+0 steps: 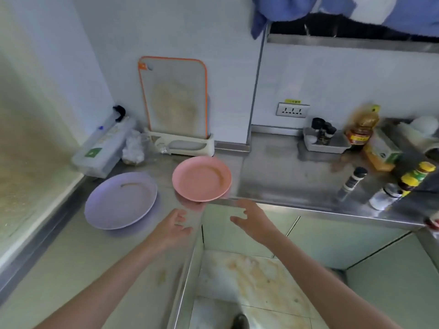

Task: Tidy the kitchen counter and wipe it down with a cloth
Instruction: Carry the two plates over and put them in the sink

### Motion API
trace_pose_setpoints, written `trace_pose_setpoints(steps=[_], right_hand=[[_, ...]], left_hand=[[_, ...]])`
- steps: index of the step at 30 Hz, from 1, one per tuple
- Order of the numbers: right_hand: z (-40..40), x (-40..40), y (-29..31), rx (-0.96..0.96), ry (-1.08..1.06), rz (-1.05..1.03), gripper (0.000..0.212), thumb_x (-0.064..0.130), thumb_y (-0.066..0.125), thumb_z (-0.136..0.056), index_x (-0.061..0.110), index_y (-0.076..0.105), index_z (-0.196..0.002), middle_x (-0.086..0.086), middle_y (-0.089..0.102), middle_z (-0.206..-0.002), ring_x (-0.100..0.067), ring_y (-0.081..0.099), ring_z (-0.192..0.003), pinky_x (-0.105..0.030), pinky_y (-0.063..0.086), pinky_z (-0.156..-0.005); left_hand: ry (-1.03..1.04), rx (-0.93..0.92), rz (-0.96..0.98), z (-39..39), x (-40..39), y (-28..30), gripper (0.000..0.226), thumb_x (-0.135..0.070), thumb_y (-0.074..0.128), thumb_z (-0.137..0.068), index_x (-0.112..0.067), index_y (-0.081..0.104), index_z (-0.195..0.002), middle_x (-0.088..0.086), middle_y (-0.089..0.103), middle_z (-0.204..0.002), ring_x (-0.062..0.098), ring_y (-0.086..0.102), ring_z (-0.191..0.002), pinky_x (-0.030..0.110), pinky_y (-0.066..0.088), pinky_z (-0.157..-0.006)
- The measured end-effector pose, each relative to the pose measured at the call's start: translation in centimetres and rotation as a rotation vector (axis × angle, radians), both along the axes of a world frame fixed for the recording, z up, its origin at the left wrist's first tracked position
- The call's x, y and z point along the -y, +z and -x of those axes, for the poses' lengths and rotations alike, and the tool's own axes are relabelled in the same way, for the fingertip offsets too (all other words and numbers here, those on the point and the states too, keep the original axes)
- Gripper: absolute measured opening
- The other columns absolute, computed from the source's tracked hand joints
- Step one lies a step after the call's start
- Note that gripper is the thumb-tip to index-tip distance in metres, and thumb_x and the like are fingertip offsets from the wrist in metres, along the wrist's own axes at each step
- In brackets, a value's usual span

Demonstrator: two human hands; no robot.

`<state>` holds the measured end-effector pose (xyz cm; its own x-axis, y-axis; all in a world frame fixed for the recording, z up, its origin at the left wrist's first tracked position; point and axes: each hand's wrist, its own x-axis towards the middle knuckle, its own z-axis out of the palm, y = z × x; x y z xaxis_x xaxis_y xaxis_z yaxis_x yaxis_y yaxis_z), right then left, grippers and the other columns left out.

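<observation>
A pink plate [201, 178] lies at the inner corner of the steel counter [273, 176], its near rim at the counter's edge. To its left lies a larger lilac plate [120, 201]. My left hand [174, 225] hovers just below the pink plate, fingers loosely spread, holding nothing. My right hand [253, 218] hovers to the right of it, in front of the counter's edge, fingers spread and empty. Neither hand touches a plate. No cloth lies on the counter.
A cutting board [173, 98] stands in a white rack against the wall. A clear box [102, 148] and crumpled plastic [133, 148] sit at the far left. Right side holds a spice tray [325, 141], oil bottle [361, 127], jars [415, 178] and shakers [352, 182]. Blue fabric [285, 10] hangs above.
</observation>
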<state>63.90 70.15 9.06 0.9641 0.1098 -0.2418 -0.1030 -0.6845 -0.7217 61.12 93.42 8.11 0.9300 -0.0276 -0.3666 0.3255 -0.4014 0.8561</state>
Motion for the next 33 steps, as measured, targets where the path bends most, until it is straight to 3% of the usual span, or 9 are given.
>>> trace_pose_setpoints(steps=[4,8,12,14,17,22,25,28,33], right_hand=[[-7.0,-0.1,-3.0,-0.057,0.069,0.029,0.055,0.023,0.06,-0.089,0.014,0.035,-0.138,-0.005,0.04,-0.14,-0.023,0.045,-0.123,-0.03,0.038,-0.097],[-13.4,0.1,-5.7,-0.182,-0.021,-0.076,0.049,0.021,0.063,-0.085,0.015,0.039,-0.127,-0.002,0.044,-0.119,-0.018,0.047,-0.096,-0.027,0.038,-0.077],[-18.6,-0.2,-8.6,-0.306,-0.09,-0.137,0.049,0.022,0.062,-0.087,0.011,0.038,-0.129,-0.004,0.05,-0.114,-0.018,0.05,-0.099,-0.03,0.042,-0.078],[-20.5,-0.5,-10.2,-0.415,-0.197,-0.202,0.044,0.022,0.059,-0.088,0.01,0.04,-0.126,-0.005,0.058,-0.101,-0.021,0.061,-0.085,-0.037,0.052,-0.078],[-21.8,-1.6,-12.1,-0.618,-0.376,-0.392,0.023,0.015,0.053,-0.091,0.004,0.047,-0.111,-0.007,0.064,-0.072,-0.016,0.059,-0.051,-0.029,0.052,-0.055],[-21.4,-3.7,-12.6,-0.691,-0.432,-0.584,0.016,0.0,0.046,-0.091,0.003,0.051,-0.106,-0.017,0.064,-0.083,-0.027,0.065,-0.062,-0.026,0.053,-0.045],[-21.2,-4.2,-12.6,-0.671,-0.447,-0.596,0.029,-0.007,0.037,-0.089,0.005,0.047,-0.114,-0.016,0.065,-0.082,-0.025,0.067,-0.06,-0.027,0.053,-0.045],[-21.2,-4.6,-12.4,-0.648,-0.475,-0.653,0.037,-0.013,0.031,-0.085,0.003,0.046,-0.116,-0.022,0.063,-0.093,-0.026,0.066,-0.064,-0.023,0.051,-0.041],[-20.5,-5.5,-12.2,-0.604,-0.5,-0.713,0.036,-0.014,0.032,-0.084,0.007,0.044,-0.111,-0.024,0.061,-0.102,-0.032,0.065,-0.077,-0.024,0.053,-0.043]], left_hand=[[0.183,-0.069,0.094,-4.1,-0.4,-3.6,0.083,-0.025,0.073,-0.055,-0.01,0.038,-0.129,0.012,0.044,-0.111,0.024,0.047,-0.093,0.029,0.043,-0.071],[0.398,-0.101,0.142,-8.1,0.1,-6.3,0.086,-0.022,0.06,-0.057,-0.018,0.032,-0.138,0.013,0.042,-0.116,0.025,0.046,-0.095,0.036,0.044,-0.081],[0.539,-0.219,0.2,-12.1,1.0,-8.5,0.078,-0.018,0.066,-0.079,-0.017,0.02,-0.142,0.013,0.049,-0.109,0.025,0.054,-0.076,0.027,0.042,-0.058],[0.606,-0.306,0.224,-13.6,1.6,-10.0,0.066,-0.013,0.055,-0.09,-0.016,0.014,-0.142,0.012,0.052,-0.107,0.02,0.056,-0.062,0.024,0.042,-0.05],[0.687,-0.377,0.204,-15.2,1.6,-12.0,0.061,-0.017,0.054,-0.09,-0.017,0.018,-0.14,0.012,0.056,-0.109,0.02,0.06,-0.062,0.025,0.039,-0.055],[1.013,-0.363,0.217,-15.0,-1.8,-11.8,0.015,-0.021,0.054,-0.091,-0.01,0.049,-0.099,0.012,0.058,-0.086,0.012,0.059,-0.039,0.023,0.043,-0.045],[1.257,-0.329,0.349,-13.5,-4.5,-12.0,0.019,-0.028,0.055,-0.09,-0.012,0.049,-0.083,0.01,0.053,-0.072,0.011,0.056,-0.033,0.019,0.046,-0.034],[1.386,-0.231,0.582,-12.9,-6.2,-12.0,0.026,-0.036,0.051,-0.091,-0.01,0.049,-0.089,0.01,0.062,-0.058,0.014,0.059,-0.04,0.02,0.05,-0.037],[1.533,-0.185,0.736,-13.4,-7.7,-12.7,0.034,-0.023,0.046,-0.095,-0.006,0.041,-0.123,0.019,0.056,-0.103,0.02,0.064,-0.06,0.025,0.056,-0.049]])
